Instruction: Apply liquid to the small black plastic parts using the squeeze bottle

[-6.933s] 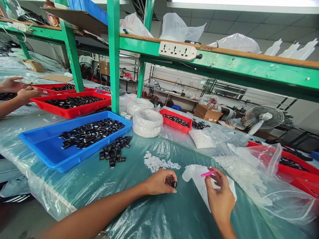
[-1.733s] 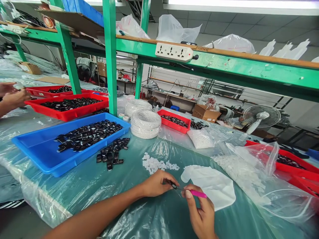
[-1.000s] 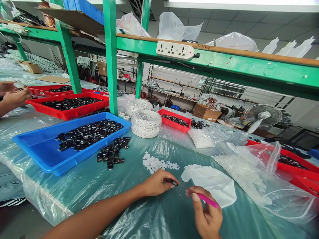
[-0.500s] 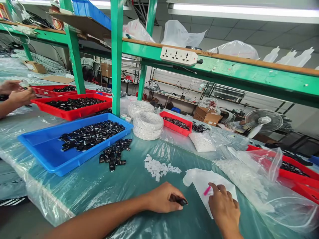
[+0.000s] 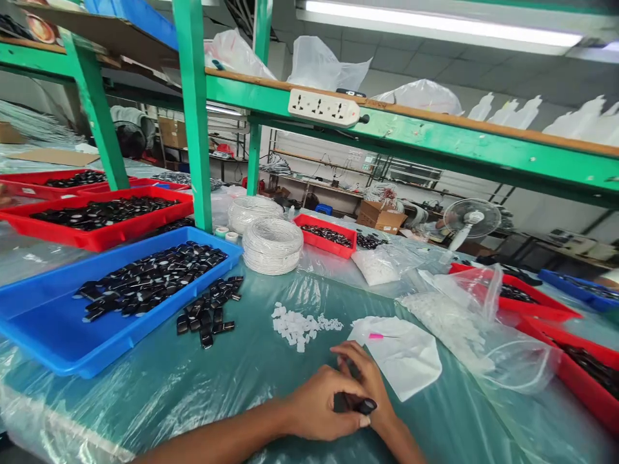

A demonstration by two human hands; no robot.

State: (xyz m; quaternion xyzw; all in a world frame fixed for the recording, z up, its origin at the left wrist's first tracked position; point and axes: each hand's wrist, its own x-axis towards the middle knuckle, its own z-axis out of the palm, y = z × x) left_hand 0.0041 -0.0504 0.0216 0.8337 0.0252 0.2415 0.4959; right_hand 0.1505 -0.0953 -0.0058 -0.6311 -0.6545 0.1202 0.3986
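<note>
My left hand (image 5: 322,412) rests low on the plastic-covered table and is closed on a small black part (image 5: 356,405), pinched between thumb and fingers. My right hand (image 5: 370,380) lies right behind it, its fingers curled onto the same black part, touching my left hand. A thin pink tool (image 5: 376,336) lies loose on a white sheet (image 5: 409,361) just beyond both hands. Farther back left is a small heap of white plastic pieces (image 5: 300,324). A cluster of black parts (image 5: 206,312) lies beside them.
A blue tray (image 5: 43,328) of black parts sits at left, with red trays (image 5: 97,235) behind it. White wire coils (image 5: 272,245) stand by a green post (image 5: 193,116). Clear bags of white pieces (image 5: 459,322) and more red trays (image 5: 546,309) are at right.
My right hand has laid the pink tool on the white sheet and come back to join my left hand on the black part. The view has swung right; the other person's hands are out of view.
</note>
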